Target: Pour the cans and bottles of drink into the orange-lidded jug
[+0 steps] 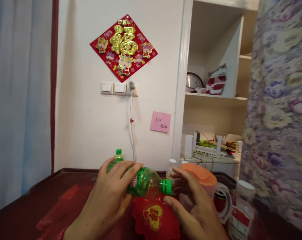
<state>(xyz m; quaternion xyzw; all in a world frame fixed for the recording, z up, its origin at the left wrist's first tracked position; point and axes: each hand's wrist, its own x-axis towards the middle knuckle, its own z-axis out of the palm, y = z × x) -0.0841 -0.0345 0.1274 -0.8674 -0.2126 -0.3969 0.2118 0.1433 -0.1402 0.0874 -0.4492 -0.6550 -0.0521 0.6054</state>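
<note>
A clear plastic bottle (151, 180) with a green label lies on its side in the air, its green cap (167, 187) pointing right. My left hand (109, 191) is wrapped round the label end and hides the bottle's base. Around the cap, my right hand (197, 206) has thumb and fingers spread, with a gap between them and the cap. Below the bottle is a red scalloped dish or lid (141, 218) with a gold heart design. A second green-capped bottle (119, 155) stands upright behind my left hand.
An orange-lidded pitcher (200, 173) and a white-capped jar (243, 206) stand on the right, with a smaller white-capped bottle (172, 165) behind. Red plastic (58, 210) lies on the dark red table at left. A white cord (132, 140) hangs down the wall.
</note>
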